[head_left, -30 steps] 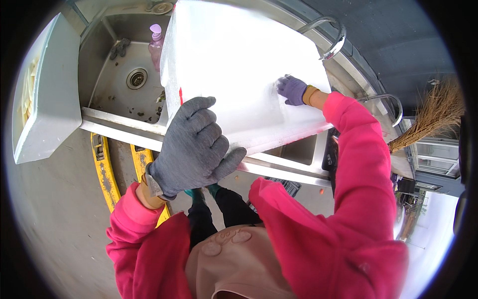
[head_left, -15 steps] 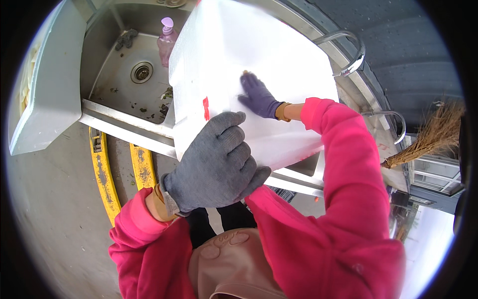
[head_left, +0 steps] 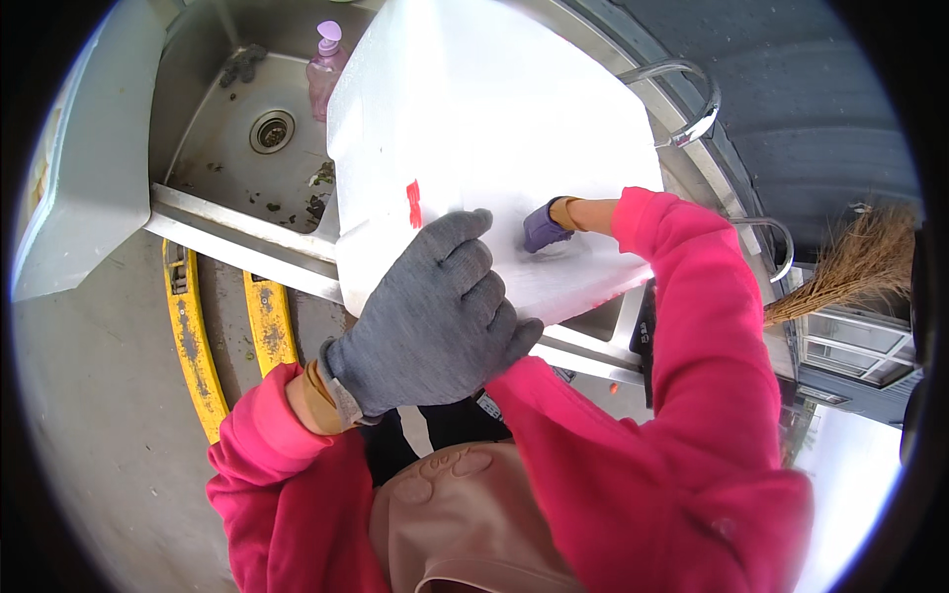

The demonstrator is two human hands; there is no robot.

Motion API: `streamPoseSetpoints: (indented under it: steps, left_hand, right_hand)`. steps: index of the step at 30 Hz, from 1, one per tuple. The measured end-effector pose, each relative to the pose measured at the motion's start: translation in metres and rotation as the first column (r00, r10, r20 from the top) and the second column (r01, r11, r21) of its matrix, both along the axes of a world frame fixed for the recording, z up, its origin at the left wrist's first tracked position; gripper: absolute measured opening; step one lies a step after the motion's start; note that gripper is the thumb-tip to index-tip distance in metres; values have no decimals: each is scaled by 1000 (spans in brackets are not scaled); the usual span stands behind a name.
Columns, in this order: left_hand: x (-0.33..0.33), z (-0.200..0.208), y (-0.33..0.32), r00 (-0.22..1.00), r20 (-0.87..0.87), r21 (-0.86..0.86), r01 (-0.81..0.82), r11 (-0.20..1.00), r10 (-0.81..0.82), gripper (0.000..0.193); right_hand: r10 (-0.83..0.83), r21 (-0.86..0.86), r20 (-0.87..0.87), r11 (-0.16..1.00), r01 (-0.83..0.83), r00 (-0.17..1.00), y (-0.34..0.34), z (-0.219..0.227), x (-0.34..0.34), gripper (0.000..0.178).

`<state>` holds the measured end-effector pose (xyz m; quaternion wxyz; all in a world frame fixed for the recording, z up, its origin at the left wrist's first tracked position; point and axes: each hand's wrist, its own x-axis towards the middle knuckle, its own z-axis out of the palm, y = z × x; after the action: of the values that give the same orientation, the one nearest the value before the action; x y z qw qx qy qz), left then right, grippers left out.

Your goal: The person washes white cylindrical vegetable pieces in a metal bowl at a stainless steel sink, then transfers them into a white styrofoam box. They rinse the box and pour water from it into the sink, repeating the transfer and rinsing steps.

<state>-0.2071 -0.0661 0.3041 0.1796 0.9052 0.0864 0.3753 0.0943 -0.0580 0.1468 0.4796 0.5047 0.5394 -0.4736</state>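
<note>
A large white box-like container with a red mark stands tilted over the sink. My left hand, in a grey knitted glove, is closed on its near edge, fingers curled over. My right hand, in a purple glove with a tan cuff, is at the white surface farther right. Only the back of that glove and the wrist show. Its fingers are hidden, and I cannot tell whether they hold anything.
The steel sink on the left has a drain and dark scraps. A pink pump bottle stands in it. Another white box is at far left. Curved faucets, a straw broom and yellow metal bars are around.
My right hand has moved right and slightly nearer. Its fingers, spread on the white surface before, are now out of sight. My left hand keeps its grip.
</note>
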Motion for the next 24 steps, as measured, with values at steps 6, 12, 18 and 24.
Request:
streamPoseSetpoints:
  steps: [6,12,18,24]
  left_hand:
    - [1,1,-1,999,-11,-8,34,999,-34,23]
    - [-4,1,-2,1000,-26,23,8,1000,-7,23]
    - [-2,-2,-4,999,20,27,-46,999,46,22]
    - [-2,-2,1,999,33,8,-11,1000,11,22]
  right_hand:
    - [-141,-286,-339,957,41,930,43,-12,-36,45]
    - [-680,43,-365,670,741,636,84,-28,31,31]
    - [-505,262,2,833,487,863,57,-34,77,30]
    - [83,-112,79,991,-73,993,45,-19,37,31]
